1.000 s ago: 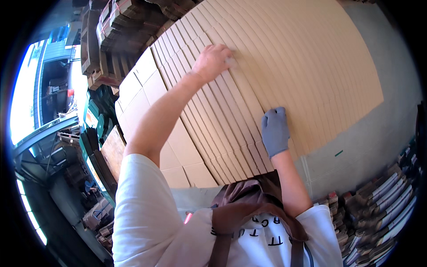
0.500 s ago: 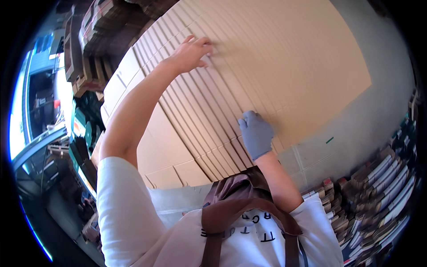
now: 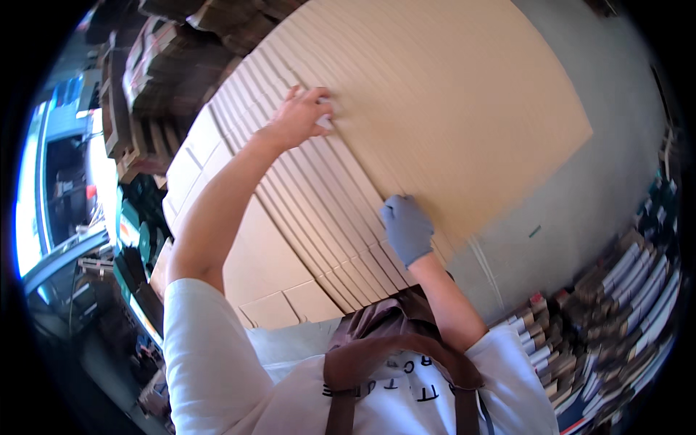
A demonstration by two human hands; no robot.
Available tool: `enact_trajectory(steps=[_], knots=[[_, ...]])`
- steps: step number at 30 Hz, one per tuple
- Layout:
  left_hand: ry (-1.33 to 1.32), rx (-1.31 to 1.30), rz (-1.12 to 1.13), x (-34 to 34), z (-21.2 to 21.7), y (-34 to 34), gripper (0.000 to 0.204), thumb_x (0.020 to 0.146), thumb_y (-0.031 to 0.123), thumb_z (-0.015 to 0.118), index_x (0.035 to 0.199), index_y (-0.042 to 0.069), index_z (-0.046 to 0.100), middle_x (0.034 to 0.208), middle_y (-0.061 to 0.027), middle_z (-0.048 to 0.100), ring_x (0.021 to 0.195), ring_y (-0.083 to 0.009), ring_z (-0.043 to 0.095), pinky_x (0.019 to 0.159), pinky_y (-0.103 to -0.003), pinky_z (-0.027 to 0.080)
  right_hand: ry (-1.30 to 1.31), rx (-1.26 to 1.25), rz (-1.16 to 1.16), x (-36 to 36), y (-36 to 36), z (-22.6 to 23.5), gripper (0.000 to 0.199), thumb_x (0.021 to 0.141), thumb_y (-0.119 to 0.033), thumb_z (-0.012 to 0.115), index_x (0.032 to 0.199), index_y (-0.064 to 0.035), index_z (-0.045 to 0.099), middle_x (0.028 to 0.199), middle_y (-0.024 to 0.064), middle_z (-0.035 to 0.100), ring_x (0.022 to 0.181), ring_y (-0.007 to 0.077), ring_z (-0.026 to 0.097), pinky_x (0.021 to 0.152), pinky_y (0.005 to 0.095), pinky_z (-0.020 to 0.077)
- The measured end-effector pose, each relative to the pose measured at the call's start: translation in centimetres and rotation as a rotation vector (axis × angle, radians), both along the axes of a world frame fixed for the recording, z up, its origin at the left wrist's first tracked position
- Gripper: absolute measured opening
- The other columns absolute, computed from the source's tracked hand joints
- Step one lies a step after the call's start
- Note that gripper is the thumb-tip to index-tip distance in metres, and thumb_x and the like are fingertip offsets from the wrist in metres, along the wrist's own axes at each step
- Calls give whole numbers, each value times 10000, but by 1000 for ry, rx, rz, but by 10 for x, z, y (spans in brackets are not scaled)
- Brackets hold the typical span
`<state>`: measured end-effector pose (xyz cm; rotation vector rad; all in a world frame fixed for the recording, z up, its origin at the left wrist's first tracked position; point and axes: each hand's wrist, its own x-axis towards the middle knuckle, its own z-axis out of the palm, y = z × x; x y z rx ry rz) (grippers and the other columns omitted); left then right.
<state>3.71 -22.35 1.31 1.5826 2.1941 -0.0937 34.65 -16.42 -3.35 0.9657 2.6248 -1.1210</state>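
Two hands on one big stack of flat cardboard sheets (image 3: 449, 109), fanned so their long edges step down toward the person. Left hand (image 3: 304, 116), bare, reaches far out, fingers curled over a sheet edge near the top of the fan, pinching something small and white against the board; can't tell what it is. Right hand (image 3: 407, 228), in a grey glove, sits closer in, fingers bent and pressed on the stepped edges, not wrapped around any sheet. Progress, as a judgement: early. No sheet is lifted clear, the fan looks intact, the top sheet lies flat and nothing is separated from the pile. Both hands are in contact with the stack, left near its upper part, right lower down, well apart from each other along the same run of edges. Grey floor (image 3: 580, 196) on the right, bundled flat cartons (image 3: 616, 304) lower right, more cardboard stacks (image 3: 159, 80) upper left.
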Motion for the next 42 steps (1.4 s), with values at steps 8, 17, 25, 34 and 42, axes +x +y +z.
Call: enact_trajectory(steps=[8, 17, 25, 34, 42], knots=[[-4, -1, -28, -3, 3, 1, 274, 819, 259, 734, 1044, 159, 614, 1353, -42, 463, 1229, -225, 514, 1181, -549, 206, 64, 2, -18, -4, -1, 4, 146, 935, -212, 530, 882, -79, 562, 913, 158, 587, 771, 373, 597, 659, 493, 481], [12, -11, 12, -2, -3, 3, 290, 816, 283, 737, 1057, 173, 619, 1340, -51, 467, 1211, -216, 530, 1185, -549, 204, 78, 44, -10, -3, 2, 0, 138, 933, -201, 539, 881, -73, 541, 934, 156, 578, 779, 356, 616, 651, 489, 501], [13, 26, 29, -1, -6, 2, 301, 816, 291, 738, 1069, 180, 618, 1321, -43, 471, 1188, -215, 547, 1188, -550, 196, 82, 19, -30, -3, 4, -1, 126, 923, -182, 547, 872, -68, 533, 932, 160, 574, 778, 367, 613, 654, 490, 499], [21, 39, 81, 4, -5, 0, 302, 817, 280, 738, 1085, 204, 622, 1335, -25, 465, 1222, -231, 519, 1192, -535, 189, 105, 34, -35, -2, 3, 2, 116, 925, -169, 540, 876, -63, 543, 923, 171, 578, 769, 371, 613, 658, 490, 502], [40, 76, 87, 6, -9, 0, 268, 825, 264, 734, 1065, 202, 630, 1333, -22, 468, 1222, -230, 518, 1194, -527, 188, 25, 12, 35, -1, 15, 8, 163, 955, -214, 511, 890, -71, 555, 918, 161, 594, 772, 363, 630, 657, 493, 512]])
